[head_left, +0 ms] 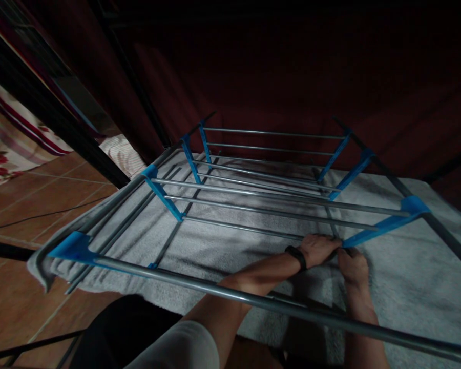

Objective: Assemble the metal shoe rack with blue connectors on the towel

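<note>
A rack of grey metal tubes (253, 193) joined by blue plastic brackets (363, 234) lies across a grey towel-like cover (403, 282). My left hand (319, 248), with a black band at the wrist, reaches under the front tube to the lower end of a right-hand bracket. Its fingers are closed around the joint of bracket and tube. Right beside it, my right hand (352, 264) is closed at the same bracket end, fingers curled and thumb side up. The hands nearly touch. What lies between the fingertips is mostly hidden.
The long front tube (223, 291) crosses above both forearms. Loose tubes (126, 220) lie on the left of the cover. A dark red curtain (272, 66) hangs behind. At left are a tiled floor (72, 179), a thin cable (42, 218) and a flowered cloth (7, 138).
</note>
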The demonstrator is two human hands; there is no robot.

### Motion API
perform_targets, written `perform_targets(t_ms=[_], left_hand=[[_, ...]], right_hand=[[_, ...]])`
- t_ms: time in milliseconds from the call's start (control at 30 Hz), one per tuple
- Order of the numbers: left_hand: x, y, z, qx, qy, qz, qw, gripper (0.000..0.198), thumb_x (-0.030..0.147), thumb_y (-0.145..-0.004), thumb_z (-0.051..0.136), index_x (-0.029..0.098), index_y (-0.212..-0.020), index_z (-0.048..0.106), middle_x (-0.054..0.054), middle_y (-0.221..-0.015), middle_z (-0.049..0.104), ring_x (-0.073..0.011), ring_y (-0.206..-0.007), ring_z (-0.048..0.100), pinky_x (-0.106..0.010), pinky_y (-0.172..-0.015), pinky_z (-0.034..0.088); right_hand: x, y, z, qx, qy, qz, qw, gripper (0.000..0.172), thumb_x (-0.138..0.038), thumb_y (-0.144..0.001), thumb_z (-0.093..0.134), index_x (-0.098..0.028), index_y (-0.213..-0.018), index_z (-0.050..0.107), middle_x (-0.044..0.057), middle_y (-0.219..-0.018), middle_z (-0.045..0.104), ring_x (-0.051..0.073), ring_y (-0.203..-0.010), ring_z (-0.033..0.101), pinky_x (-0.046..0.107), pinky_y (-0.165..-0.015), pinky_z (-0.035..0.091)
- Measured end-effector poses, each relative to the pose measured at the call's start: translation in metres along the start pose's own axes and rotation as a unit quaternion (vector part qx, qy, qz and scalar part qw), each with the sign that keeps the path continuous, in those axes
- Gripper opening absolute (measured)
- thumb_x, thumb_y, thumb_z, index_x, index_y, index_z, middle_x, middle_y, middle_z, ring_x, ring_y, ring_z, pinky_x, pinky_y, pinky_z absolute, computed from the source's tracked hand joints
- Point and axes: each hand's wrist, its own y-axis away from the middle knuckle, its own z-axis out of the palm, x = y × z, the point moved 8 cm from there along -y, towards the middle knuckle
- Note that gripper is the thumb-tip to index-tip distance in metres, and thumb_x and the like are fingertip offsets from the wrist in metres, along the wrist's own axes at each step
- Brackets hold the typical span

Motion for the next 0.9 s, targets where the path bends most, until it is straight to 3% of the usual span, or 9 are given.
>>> perform_targets(t_ms=[300, 900], left_hand=[[0.0012, -0.0015, 0.0006, -0.01, -0.023, 0.005, 1.0, 0.03, 0.026, -0.105, 0.037, 0.021, -0.12, 0.061, -0.008, -0.117, 0.069, -0.0237, -0.101, 0.068, -0.037, -0.079, 0.055], [0.0018, 0.0036, -0.0012, 0.012, -0.031, 0.01, 0.999, 0.029, 0.026, -0.104, 0.039, 0.021, -0.12, 0.062, -0.008, -0.117, 0.069, -0.0229, -0.103, 0.068, -0.037, -0.082, 0.056]], right_hand=[[0.0017, -0.0011, -0.0002, 0.011, -0.008, -0.009, 1.0, 0.038, -0.026, -0.092, 0.05, -0.008, -0.116, 0.073, 0.018, -0.092, 0.074, 0.027, -0.08, 0.067, 0.032, -0.065, 0.04], [0.0027, -0.0016, 0.0012, -0.006, 0.019, -0.005, 1.0, 0.039, -0.032, -0.096, 0.049, -0.006, -0.114, 0.073, 0.021, -0.093, 0.074, 0.027, -0.077, 0.066, 0.032, -0.063, 0.039]])
